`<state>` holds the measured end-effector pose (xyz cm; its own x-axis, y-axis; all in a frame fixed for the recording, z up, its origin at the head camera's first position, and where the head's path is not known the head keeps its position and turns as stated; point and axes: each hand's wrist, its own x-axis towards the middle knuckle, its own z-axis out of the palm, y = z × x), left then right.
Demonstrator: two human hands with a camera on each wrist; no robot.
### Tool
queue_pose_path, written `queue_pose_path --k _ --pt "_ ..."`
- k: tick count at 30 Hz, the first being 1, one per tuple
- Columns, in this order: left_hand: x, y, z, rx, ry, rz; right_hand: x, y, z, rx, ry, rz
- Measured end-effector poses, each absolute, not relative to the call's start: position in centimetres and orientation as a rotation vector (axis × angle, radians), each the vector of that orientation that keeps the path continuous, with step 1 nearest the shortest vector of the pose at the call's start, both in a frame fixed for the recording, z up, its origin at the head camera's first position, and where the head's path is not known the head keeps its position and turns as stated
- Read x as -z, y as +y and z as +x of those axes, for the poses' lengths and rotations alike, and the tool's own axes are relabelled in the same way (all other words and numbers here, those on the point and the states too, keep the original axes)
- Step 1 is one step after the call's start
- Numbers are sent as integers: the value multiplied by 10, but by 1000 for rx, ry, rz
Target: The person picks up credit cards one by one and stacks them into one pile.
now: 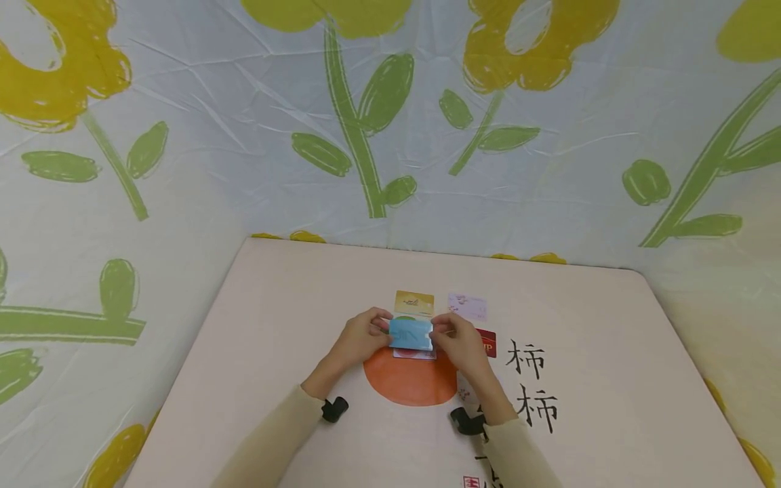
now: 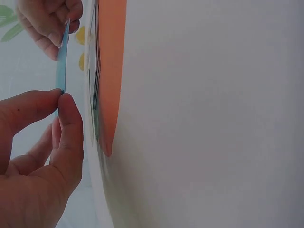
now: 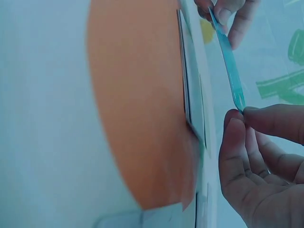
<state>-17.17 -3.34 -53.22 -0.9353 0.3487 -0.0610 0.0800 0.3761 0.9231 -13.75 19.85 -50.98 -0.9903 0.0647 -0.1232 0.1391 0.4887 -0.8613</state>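
Note:
A light blue card is held up above the table between both hands. My left hand pinches its left end between thumb and forefinger. At the opposite end, my right hand pinches it the same way. Both wrist views show the blue card edge-on, slightly bowed and raised off the tabletop. Under it in the head view, a card with a pale edge peeks out; from the side, several flat cards lie there close together.
Beyond the hands lie a gold card and a lilac floral card. A red card is partly covered by the right hand, and another floral card by the right forearm. The pink tabletop bears an orange printed shape and black characters.

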Motion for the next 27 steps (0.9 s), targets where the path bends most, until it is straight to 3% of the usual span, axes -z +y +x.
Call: queue_pose_path --k 27 --pt "533 -27 -173 -1384 2352 455 514 208 -133 1443 2583 164"
